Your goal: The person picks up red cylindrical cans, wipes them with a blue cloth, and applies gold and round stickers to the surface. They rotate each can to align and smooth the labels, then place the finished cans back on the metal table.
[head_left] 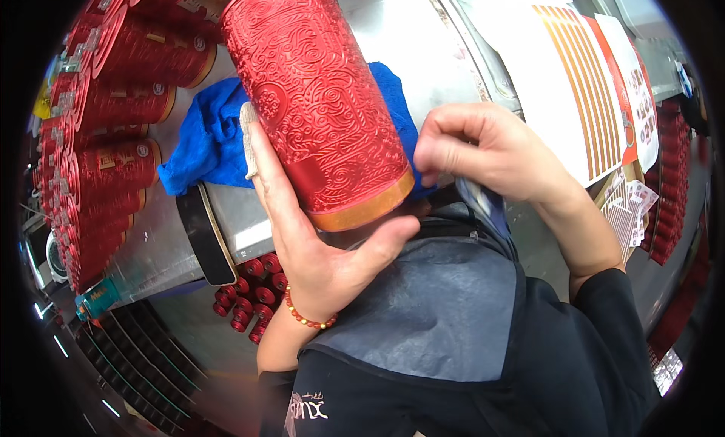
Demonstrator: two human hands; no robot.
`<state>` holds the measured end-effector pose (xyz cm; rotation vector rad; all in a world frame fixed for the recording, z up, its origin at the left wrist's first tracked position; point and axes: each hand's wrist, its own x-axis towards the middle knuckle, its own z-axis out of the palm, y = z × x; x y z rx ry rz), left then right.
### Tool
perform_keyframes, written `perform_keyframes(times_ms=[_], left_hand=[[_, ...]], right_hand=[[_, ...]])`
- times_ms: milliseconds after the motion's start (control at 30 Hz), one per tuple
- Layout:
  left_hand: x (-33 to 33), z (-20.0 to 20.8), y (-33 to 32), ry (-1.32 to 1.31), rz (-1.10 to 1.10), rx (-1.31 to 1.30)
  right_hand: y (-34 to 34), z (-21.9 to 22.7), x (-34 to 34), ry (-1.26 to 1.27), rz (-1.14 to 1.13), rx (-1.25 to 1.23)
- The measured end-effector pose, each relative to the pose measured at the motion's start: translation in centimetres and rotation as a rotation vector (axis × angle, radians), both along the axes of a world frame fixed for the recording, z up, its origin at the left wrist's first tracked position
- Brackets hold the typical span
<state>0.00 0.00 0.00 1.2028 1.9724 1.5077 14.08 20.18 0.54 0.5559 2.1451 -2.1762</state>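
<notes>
A large red cylindrical canister [321,97], embossed with swirling relief, leans over a blue cloth [204,127]. Around its near end runs an orange-gold band [366,207]. My left hand [321,260] supports the canister from its left side and below, thumb spread under the band; one finger wears a pale fabric cover [248,127]. Just right of the banded end, my right hand [483,150] is closed, thumb against curled fingers. Whatever may lie in its pinch is hidden.
Rows of similar red canisters [121,105] stand at the left on the metal table [155,244]. To the right lies a white sheet with orange strips [578,82], beside sticker sheets [642,109]. A black, gold-edged object [205,241] sits at the table's near edge. Red cylinders [253,286] are below.
</notes>
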Motion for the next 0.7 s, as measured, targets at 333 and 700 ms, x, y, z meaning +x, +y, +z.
perform_keyframes(times_ms=[333, 700], left_hand=[[-2.8, 0.9, 1.3, 0.591, 0.011, 0.056], [-3.3, 0.3, 0.5, 0.516, 0.013, 0.106]], right_hand=[[-1.3, 6.0, -1.4, 0.591, -0.03, 0.652], [0.2, 6.8, 1.2, 0.422, 0.425, 1.164]])
